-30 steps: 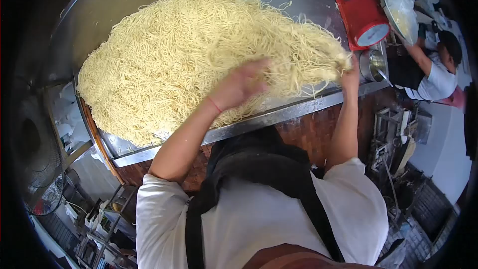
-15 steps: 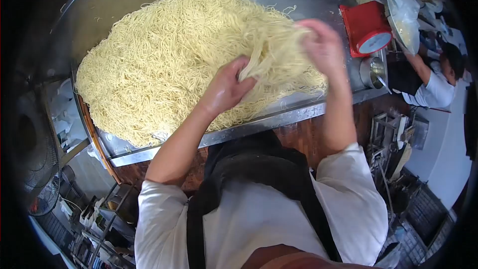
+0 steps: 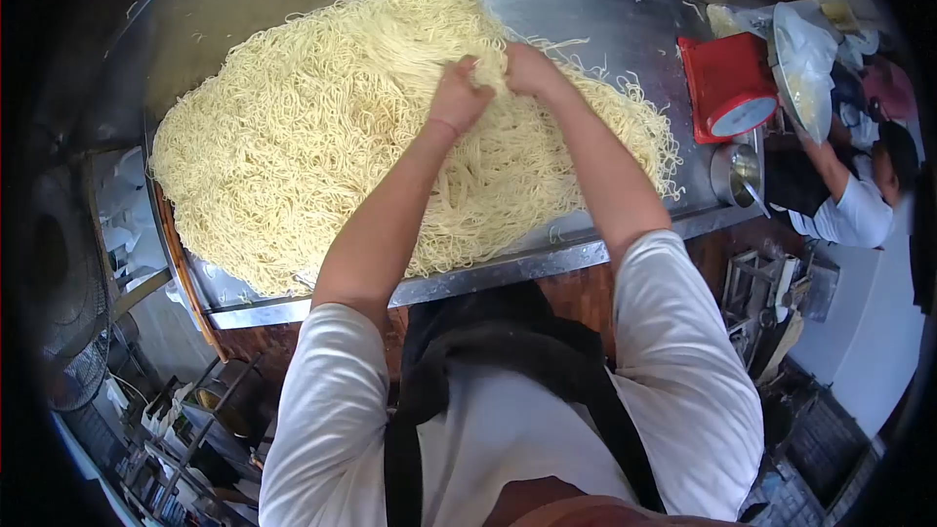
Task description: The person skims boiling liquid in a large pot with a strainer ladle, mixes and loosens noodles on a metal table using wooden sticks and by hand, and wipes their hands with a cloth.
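A large heap of pale yellow noodles (image 3: 303, 146) spreads over the metal table (image 3: 605, 24). Both arms reach across it toward the upper part of the pile. My left hand (image 3: 461, 93) is closed on noodles, its thumb and fingers curled over the strands. Just to its right, my right hand (image 3: 530, 68) is curled into the noodles too, and its fingertips are partly hidden among them. A small gap separates the two hands. Loose strands stick out at the heap's right edge.
A red scale (image 3: 732, 88) stands at the table's right, beside a metal pot (image 3: 737, 174) with a utensil in it. Farther right a person (image 3: 854, 200) holds a tray with a plastic bag. A fan (image 3: 78, 361) is at the left.
Both hands have moved up and away from the body, deeper over the heap. My right hand has come in from the right beside my left hand, and the lifted noodles now lie lower.
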`<state>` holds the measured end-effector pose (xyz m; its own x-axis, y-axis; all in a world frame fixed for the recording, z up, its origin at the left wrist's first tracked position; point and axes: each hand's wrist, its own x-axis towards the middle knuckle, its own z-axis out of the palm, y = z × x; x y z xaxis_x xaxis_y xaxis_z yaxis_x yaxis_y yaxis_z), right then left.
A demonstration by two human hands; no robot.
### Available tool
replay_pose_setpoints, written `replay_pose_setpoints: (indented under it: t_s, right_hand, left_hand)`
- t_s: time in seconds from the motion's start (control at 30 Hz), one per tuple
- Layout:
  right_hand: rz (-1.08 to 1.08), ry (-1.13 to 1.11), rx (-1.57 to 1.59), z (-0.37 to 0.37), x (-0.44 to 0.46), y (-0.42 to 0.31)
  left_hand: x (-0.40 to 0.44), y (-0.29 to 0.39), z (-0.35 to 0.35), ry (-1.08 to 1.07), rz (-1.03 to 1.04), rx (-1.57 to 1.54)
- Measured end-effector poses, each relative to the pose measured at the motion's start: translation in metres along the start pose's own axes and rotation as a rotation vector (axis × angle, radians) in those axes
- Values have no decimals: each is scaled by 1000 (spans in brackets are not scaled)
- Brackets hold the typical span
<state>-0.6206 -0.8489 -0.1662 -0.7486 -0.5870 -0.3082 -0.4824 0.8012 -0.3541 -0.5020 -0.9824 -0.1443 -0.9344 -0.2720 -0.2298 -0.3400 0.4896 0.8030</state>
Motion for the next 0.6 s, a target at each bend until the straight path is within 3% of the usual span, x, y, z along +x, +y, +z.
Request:
replay_pose_setpoints:
  t_s: [0.07, 0.1, 0.13, 0.17, 0.23, 0.27, 0.33, 0.37, 0.4, 0.43, 0.47, 0.57, 0.6]
  right_hand:
    - [-105, -163, 265, -65, -16, 5]
    - [-115, -34, 282, -120, -53, -17]
    - [-129, 60, 306, -138, -61, 16]
    - [55, 286, 321, -174, -97, 17]
    - [-158, 580, 779, -208, -136, 49]
    - [-175, 663, 455, -222, -154, 55]
    - [-141, 471, 256, -204, -169, 104]
    - [-123, 368, 155, -195, -173, 118]
    - [-17, 245, 126, -197, -175, 117]
    - [92, 123, 98, -200, -178, 113]
    - [202, 1, 70, -200, -179, 108]
    - [-84, 203, 84, -164, -141, 82]
    - [-113, 222, 115, -142, -121, 72]
  left_hand:
    - [-15, 45, -15, -243, -14, -432]
    - [-27, 75, -24, -205, 140, -418]
    - [-46, 99, -34, -170, 286, -405]
    - [-63, 117, -48, -153, 391, -296]
    - [-85, 141, -69, -125, 595, -67]
    - [-76, 135, -77, -232, 418, 2]
    - [-34, 105, -107, -433, 60, 142]
    - [-9, 91, -117, -248, -128, 122]
    - [22, 58, -118, -41, -154, 177]
    - [52, 22, -116, 151, -20, 427]
    - [79, -10, -105, 120, -44, 429]
    - [103, -43, -14, -75, -150, 267]
    - [95, -25, -9, -159, -103, 9]
